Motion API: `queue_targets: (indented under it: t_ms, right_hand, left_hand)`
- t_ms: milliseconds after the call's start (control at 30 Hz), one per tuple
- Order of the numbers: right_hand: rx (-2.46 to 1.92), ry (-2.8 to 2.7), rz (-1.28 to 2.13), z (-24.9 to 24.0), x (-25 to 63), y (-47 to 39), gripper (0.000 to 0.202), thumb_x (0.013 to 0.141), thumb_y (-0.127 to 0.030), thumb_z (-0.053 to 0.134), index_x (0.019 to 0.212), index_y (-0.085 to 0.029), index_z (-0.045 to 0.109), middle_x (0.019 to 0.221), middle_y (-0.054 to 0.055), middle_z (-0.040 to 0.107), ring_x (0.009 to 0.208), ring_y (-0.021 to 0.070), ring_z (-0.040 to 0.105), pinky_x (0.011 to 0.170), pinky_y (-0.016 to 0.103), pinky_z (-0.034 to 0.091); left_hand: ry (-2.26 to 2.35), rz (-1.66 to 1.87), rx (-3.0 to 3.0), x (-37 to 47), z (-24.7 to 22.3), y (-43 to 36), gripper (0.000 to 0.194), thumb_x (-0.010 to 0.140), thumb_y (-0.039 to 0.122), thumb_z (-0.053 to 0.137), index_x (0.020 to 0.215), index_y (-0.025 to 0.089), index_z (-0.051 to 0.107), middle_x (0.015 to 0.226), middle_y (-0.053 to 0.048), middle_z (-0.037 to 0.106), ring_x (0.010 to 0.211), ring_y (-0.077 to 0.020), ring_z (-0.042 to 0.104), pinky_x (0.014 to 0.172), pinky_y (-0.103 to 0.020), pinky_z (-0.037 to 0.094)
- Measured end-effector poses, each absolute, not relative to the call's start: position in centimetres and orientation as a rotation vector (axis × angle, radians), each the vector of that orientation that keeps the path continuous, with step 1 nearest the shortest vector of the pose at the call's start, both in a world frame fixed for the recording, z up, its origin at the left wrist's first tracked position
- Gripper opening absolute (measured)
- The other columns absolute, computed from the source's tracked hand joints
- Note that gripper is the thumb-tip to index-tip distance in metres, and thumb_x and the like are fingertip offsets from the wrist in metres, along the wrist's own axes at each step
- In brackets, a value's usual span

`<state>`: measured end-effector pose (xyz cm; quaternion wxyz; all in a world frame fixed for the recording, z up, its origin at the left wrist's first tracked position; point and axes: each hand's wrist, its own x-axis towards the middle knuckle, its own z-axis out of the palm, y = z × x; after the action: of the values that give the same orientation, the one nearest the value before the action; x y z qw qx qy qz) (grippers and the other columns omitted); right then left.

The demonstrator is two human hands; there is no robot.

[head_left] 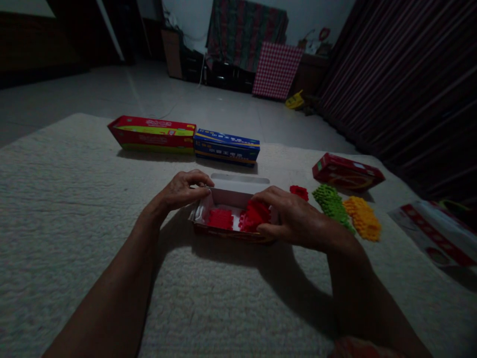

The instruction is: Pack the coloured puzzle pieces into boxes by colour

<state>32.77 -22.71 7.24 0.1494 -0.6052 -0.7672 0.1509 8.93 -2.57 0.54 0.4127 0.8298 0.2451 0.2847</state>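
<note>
An opened cardboard box (233, 234) with a white inside lies in front of me, its lid flap raised at the back. Flat red plastic pieces with notched edges (220, 219) rest in its left part. My left hand (188, 189) grips the box's back left corner between thumb and fingers. Over the right end of the box, my right hand (288, 214) holds a red notched piece (258, 215) between thumb and fingers. Part of that piece is hidden by the fingers, and I cannot tell whether it is one piece or a stack.
To the right lie a red piece (299, 192), a green stack (333, 206) and a yellow stack (362, 218). Behind them is a dark red box (347, 172). A red-and-yellow box (156, 134) and a blue box (226, 147) stand end to end farther back on the pale quilted mat (74, 223).
</note>
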Motion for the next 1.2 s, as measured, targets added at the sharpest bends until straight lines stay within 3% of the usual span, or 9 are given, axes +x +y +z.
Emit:
queue_targets:
  t_ms: [467, 667, 833, 933, 1200]
  right_hand:
    - [-1.759, -2.137, 0.203, 8.4, 34.4, -23.3, 0.037, 0.084, -0.025, 0.068, 0.121, -0.024, 0.062, 0.121, 0.009, 0.064, 0.108, 0.0243, 0.063, 0.091, 0.039, 0.054]
    - [-2.107, -1.808, -0.081, 7.7, 41.1, -22.7, 0.03, 0.085, -0.029, 0.062, 0.114, -0.021, 0.069, 0.114, 0.012, 0.071, 0.104, 0.0286, 0.068, 0.093, 0.045, 0.054]
    - [-2.527, -1.591, 0.033, 4.4, 45.4, -22.3, 0.041, 0.08, -0.025, 0.067, 0.12, -0.016, 0.069, 0.12, 0.015, 0.071, 0.112, 0.029, 0.066, 0.097, 0.04, 0.05]
    - [-2.593, -1.624, 0.105, 2.5, 46.1, -22.0, 0.047, 0.078, -0.023, 0.067, 0.125, -0.019, 0.066, 0.127, 0.014, 0.068, 0.116, 0.0282, 0.062, 0.097, 0.04, 0.046]
    - [-2.568, -1.712, 0.092, 1.2, 46.1, -21.5, 0.027, 0.082, -0.028, 0.064, 0.107, -0.02, 0.071, 0.113, 0.011, 0.069, 0.105, 0.025, 0.059, 0.094, 0.04, 0.04]
  left_hand:
    - [0.667, 0.694, 2.101, 8.9, 1.0, -3.0, 0.023, 0.069, 0.035, 0.067, 0.081, 0.018, 0.076, 0.094, -0.008, 0.069, 0.083, -0.0198, 0.061, 0.076, -0.035, 0.053]
    - [0.681, 0.667, 2.126, 8.9, 1.1, -2.9, 0.026, 0.069, 0.038, 0.067, 0.082, 0.018, 0.076, 0.096, -0.008, 0.07, 0.084, -0.021, 0.063, 0.076, -0.035, 0.054]
    - [0.669, 0.682, 2.128, 8.8, 0.7, -2.6, 0.024, 0.07, 0.042, 0.069, 0.081, 0.022, 0.077, 0.096, -0.008, 0.072, 0.084, -0.0224, 0.064, 0.07, -0.031, 0.054]
    - [0.641, 0.719, 2.104, 8.8, 0.4, -2.3, 0.024, 0.068, 0.043, 0.073, 0.08, 0.023, 0.077, 0.093, -0.008, 0.073, 0.083, -0.0228, 0.065, 0.068, -0.03, 0.055]
    - [0.649, 0.7, 2.116, 8.7, 0.5, -2.2, 0.022, 0.069, 0.041, 0.074, 0.081, 0.023, 0.078, 0.095, -0.007, 0.073, 0.085, -0.0231, 0.066, 0.069, -0.029, 0.055]
